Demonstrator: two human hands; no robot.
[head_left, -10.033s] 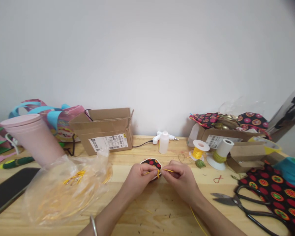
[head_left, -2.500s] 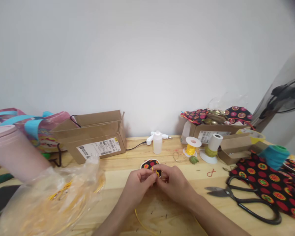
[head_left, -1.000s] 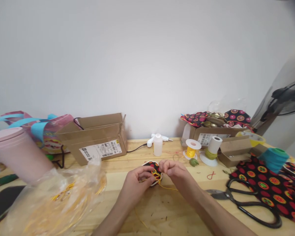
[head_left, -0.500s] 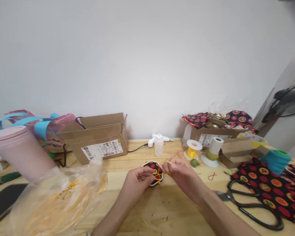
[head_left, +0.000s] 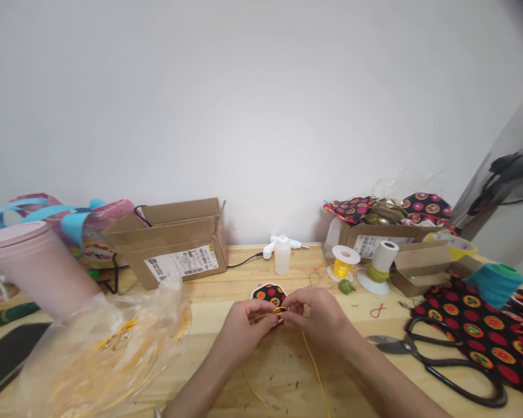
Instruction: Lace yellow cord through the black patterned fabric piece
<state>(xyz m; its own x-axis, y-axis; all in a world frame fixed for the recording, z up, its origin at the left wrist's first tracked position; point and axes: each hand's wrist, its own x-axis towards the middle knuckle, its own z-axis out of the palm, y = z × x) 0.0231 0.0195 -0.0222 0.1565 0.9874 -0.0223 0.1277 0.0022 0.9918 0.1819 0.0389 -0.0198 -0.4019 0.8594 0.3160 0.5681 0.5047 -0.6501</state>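
Between my two hands a thin yellow cord (head_left: 280, 309) forms a small loop. My left hand (head_left: 249, 325) pinches it from the left, thumb against fingertips. From the right, my right hand (head_left: 314, 316) pinches the same cord close to the other fingertips. A length of cord hangs below the right hand toward the table's front edge. Just behind the fingertips is a small black fabric piece (head_left: 269, 292) with red and orange round patterns and a pale edge. Its lower part is hidden by my hands.
Large black-handled scissors (head_left: 407, 347) and patterned fabric (head_left: 475, 342) lie at the right. A yellow cord spool (head_left: 346, 255) and a white bottle (head_left: 282, 255) stand behind my hands. At left are a plastic bag of yellow cords (head_left: 100, 360), a cardboard box (head_left: 187, 244) and a pink tumbler (head_left: 39, 273).
My right hand has come left and closer to my left hand. The cord's loop is smaller, and a long end now hangs below the right hand.
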